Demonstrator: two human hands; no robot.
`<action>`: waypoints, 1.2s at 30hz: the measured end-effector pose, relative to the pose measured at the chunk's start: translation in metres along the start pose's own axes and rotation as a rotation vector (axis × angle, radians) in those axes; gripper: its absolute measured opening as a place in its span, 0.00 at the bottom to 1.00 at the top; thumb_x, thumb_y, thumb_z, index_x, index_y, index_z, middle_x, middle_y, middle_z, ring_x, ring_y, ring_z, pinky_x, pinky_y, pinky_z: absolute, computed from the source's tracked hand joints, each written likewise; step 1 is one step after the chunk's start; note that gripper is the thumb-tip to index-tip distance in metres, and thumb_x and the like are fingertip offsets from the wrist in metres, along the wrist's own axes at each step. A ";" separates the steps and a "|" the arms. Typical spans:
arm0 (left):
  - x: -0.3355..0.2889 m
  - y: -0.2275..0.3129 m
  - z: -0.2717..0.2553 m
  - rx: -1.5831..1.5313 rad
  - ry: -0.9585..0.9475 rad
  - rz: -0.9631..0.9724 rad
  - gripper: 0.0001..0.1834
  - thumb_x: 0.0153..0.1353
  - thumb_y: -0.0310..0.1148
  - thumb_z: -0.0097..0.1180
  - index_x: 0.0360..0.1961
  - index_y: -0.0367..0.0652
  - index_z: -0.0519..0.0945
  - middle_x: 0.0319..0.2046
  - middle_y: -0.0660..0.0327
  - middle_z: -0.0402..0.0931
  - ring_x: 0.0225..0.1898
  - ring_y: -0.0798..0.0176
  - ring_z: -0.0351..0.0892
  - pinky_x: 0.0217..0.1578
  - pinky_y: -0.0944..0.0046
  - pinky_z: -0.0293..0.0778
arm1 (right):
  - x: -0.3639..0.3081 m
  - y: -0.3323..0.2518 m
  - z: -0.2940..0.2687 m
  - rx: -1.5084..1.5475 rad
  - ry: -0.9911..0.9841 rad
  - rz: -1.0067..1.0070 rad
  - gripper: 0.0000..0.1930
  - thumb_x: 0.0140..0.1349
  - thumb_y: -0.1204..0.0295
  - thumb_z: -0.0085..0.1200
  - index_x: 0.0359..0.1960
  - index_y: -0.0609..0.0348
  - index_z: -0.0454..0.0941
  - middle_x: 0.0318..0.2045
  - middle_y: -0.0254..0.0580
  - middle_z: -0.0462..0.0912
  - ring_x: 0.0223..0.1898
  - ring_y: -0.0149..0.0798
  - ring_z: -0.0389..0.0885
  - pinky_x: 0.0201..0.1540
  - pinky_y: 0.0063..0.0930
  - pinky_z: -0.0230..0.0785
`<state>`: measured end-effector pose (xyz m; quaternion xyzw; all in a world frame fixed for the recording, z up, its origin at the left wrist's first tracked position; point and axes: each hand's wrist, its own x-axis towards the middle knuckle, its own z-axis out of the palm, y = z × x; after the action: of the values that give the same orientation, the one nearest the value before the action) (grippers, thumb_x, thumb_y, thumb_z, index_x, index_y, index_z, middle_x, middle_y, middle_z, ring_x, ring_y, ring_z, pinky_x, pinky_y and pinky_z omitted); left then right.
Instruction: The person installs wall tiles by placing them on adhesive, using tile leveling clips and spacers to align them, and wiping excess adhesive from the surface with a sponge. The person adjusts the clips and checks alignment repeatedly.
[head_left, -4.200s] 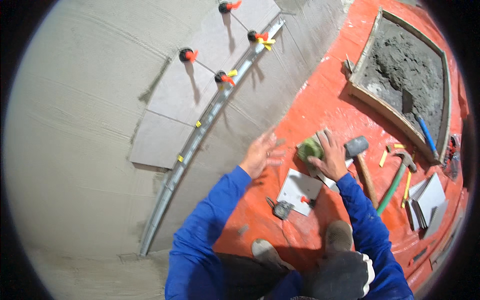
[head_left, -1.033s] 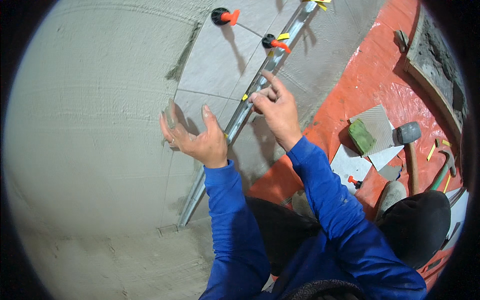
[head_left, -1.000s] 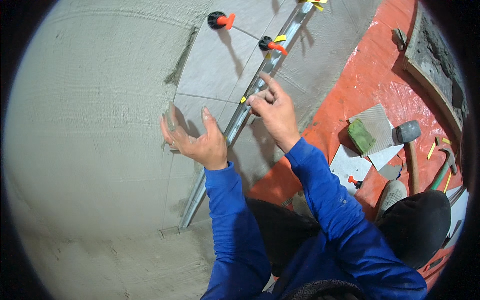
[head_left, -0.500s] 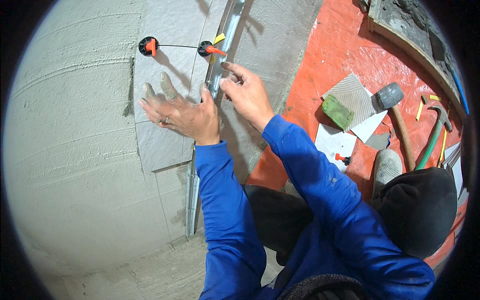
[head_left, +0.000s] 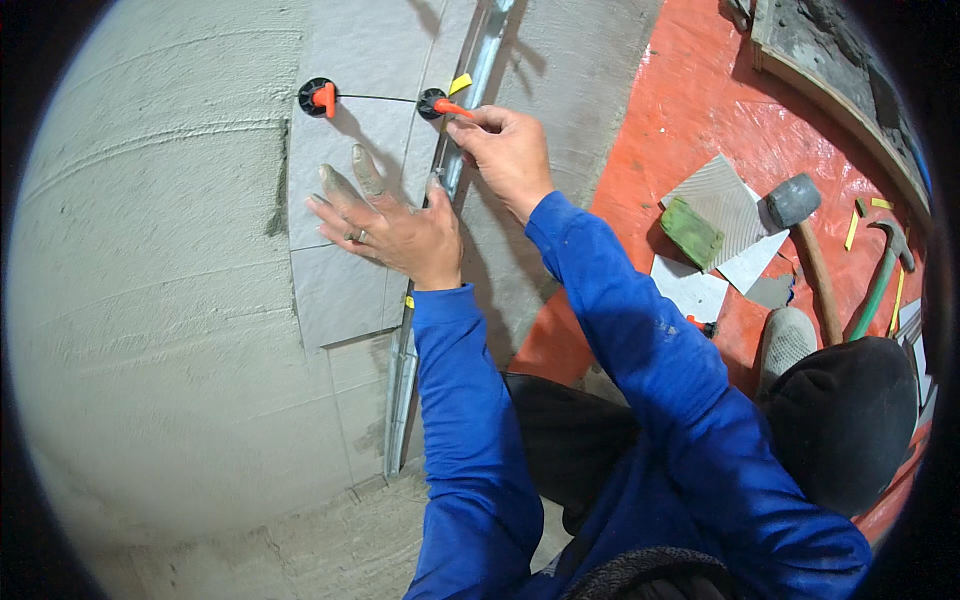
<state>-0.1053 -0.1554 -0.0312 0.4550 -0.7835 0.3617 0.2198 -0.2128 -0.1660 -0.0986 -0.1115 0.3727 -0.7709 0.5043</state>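
Grey tiles (head_left: 345,290) are set against the plastered wall, beside a long metal profile (head_left: 484,70). Two black round tile levelers with orange T-handles sit over the tile joint: one at the left (head_left: 313,98) and one at the right (head_left: 432,103). Thumb and fingers of my right hand (head_left: 512,158) pinch the tip of the right leveler's orange handle. My left hand (head_left: 400,235) is spread wide over the tile below the levelers, thumb by the profile; whether the palm touches is unclear. A yellow wedge (head_left: 460,83) sticks out at the profile, just above the right leveler.
On the orange sheet (head_left: 640,190) at the right lie tile pieces (head_left: 725,205), a green sponge (head_left: 691,233), a rubber mallet (head_left: 795,200), a claw hammer (head_left: 880,270) and yellow wedges. A mortar trough (head_left: 835,80) stands far right. My shoe (head_left: 788,345) rests near the mallet.
My right hand has moved up to the right leveler and closed its fingertips on the orange handle. My left hand stays spread over the tile. The whole view has shifted slightly.
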 end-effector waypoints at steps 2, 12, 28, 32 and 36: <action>0.000 0.001 -0.001 0.041 0.010 0.022 0.58 0.42 0.41 0.72 0.74 0.58 0.51 0.72 0.49 0.45 0.74 0.33 0.35 0.69 0.31 0.40 | 0.000 -0.002 0.003 -0.011 0.003 -0.030 0.09 0.58 0.73 0.64 0.35 0.67 0.83 0.22 0.31 0.79 0.22 0.22 0.73 0.24 0.19 0.66; 0.000 0.001 -0.001 0.061 0.012 0.017 0.59 0.42 0.41 0.74 0.74 0.56 0.51 0.73 0.49 0.43 0.74 0.34 0.34 0.68 0.31 0.42 | 0.002 -0.004 0.004 -0.012 0.020 0.050 0.06 0.60 0.74 0.62 0.33 0.64 0.83 0.22 0.29 0.78 0.22 0.21 0.73 0.25 0.19 0.66; 0.001 0.003 0.000 0.040 0.022 -0.006 0.54 0.44 0.43 0.72 0.71 0.53 0.56 0.73 0.50 0.44 0.75 0.37 0.33 0.70 0.33 0.38 | 0.016 0.012 0.006 -0.130 0.057 -0.007 0.12 0.49 0.68 0.66 0.32 0.63 0.86 0.21 0.45 0.84 0.25 0.33 0.82 0.32 0.29 0.72; 0.002 0.005 -0.003 0.037 0.016 -0.015 0.53 0.44 0.42 0.72 0.71 0.52 0.56 0.73 0.49 0.44 0.75 0.37 0.34 0.70 0.33 0.39 | 0.014 0.009 0.008 -0.099 0.034 -0.006 0.09 0.51 0.71 0.64 0.30 0.64 0.84 0.20 0.40 0.82 0.23 0.29 0.79 0.28 0.26 0.69; 0.002 0.006 -0.002 0.052 0.021 -0.008 0.54 0.44 0.41 0.72 0.71 0.51 0.56 0.73 0.49 0.45 0.75 0.36 0.35 0.69 0.33 0.40 | 0.012 0.007 0.008 -0.077 0.014 -0.018 0.05 0.56 0.76 0.61 0.28 0.66 0.80 0.18 0.30 0.76 0.20 0.21 0.71 0.22 0.20 0.62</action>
<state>-0.1115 -0.1525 -0.0305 0.4597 -0.7697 0.3859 0.2175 -0.2093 -0.1817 -0.1007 -0.1289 0.4047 -0.7614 0.4898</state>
